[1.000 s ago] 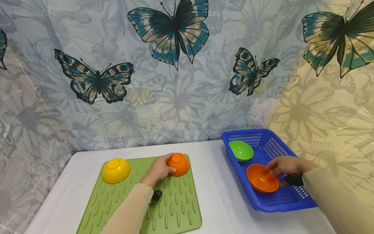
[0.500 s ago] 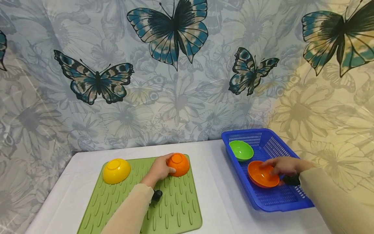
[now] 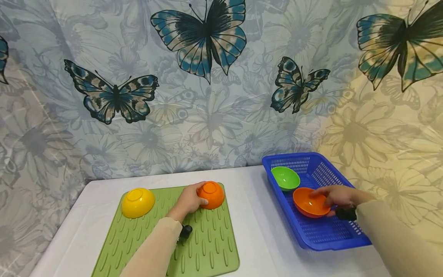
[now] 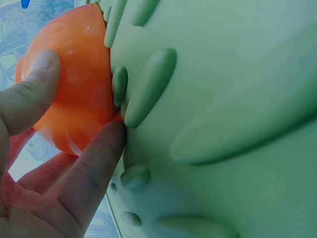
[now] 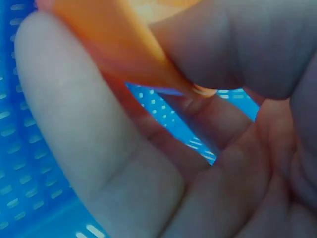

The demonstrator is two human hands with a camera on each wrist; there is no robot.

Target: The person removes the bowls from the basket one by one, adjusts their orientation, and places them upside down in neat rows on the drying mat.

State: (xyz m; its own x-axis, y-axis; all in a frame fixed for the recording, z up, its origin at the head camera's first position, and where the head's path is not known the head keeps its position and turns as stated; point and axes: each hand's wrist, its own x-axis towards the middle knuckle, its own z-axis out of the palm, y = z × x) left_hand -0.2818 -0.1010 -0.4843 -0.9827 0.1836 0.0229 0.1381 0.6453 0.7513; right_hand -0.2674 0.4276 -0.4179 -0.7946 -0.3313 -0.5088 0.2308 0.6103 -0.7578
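Head view: the left forearm extends from the bottom edge up and to the right. The left hand grasps the inverted orange bowl at the far right corner of the green mat, which lies on the desk. The yellow bowl sits inverted near the far left corner. The right forearm enters from the lower right; the right hand grips the right side of the upright orange bowl within the blue basket, near the green bowl.

Left wrist view: the thumb presses the bowl's side wall; another fingertip meets its rim at the mat.

Right wrist view: digits pinch the bowl wall from both faces, across the rim.
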